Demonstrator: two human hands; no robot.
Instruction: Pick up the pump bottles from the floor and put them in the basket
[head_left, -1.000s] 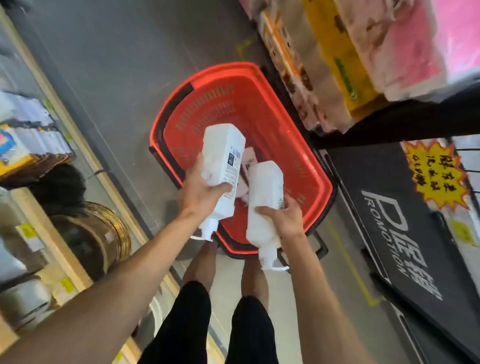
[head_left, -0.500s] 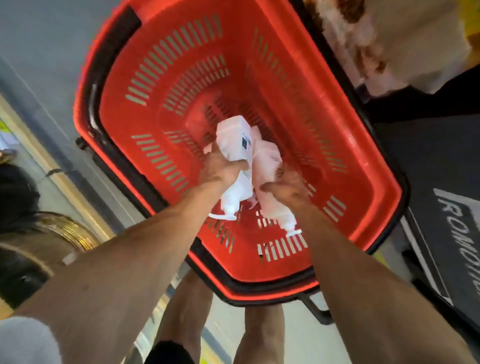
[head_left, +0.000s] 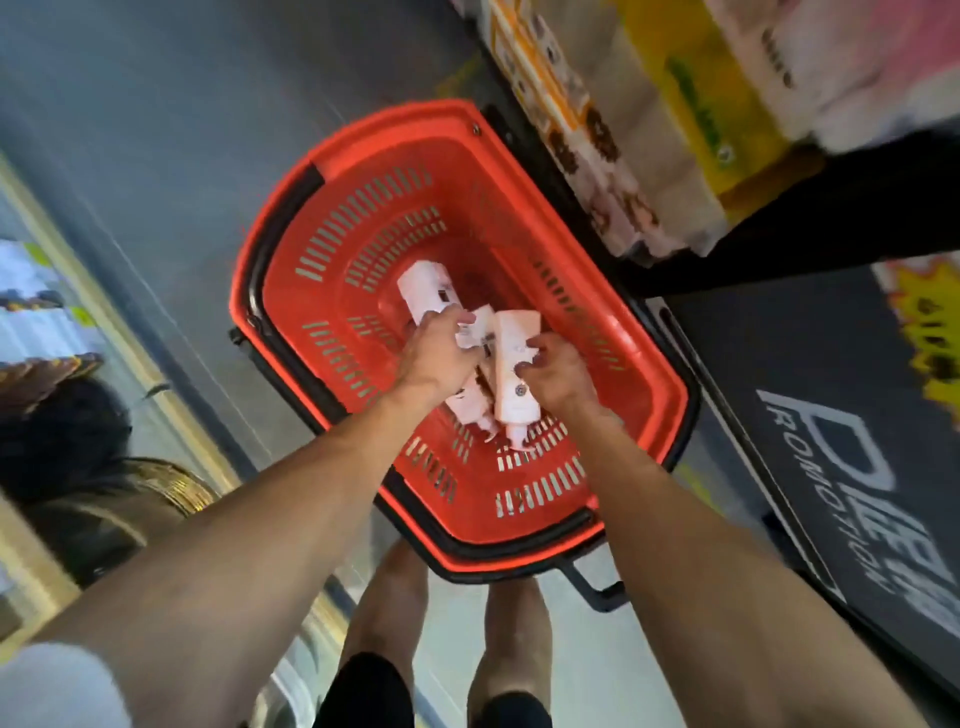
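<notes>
Both white bottles lie near the middle of the red basket (head_left: 405, 111). My left grip (head_left: 441, 353) is wrapped over the left bottle (head_left: 423, 288), whose base points to 11 o'clock. My right grip (head_left: 558, 376) curls against the right bottle (head_left: 511, 384) at its 9 o'clock; clamped or only touching, I cannot tell. They look like stiff, smooth plastic, probably hefty and slippery, so I'd hold the body's middle, not the thin pump neck.

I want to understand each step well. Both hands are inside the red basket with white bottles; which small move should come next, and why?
Probably open both hands and release. The left hand holds the left bottle, the right hand holds the right bottle, and both seem to lie on the bottom of the red basket, so lowering further looks needless.
</notes>
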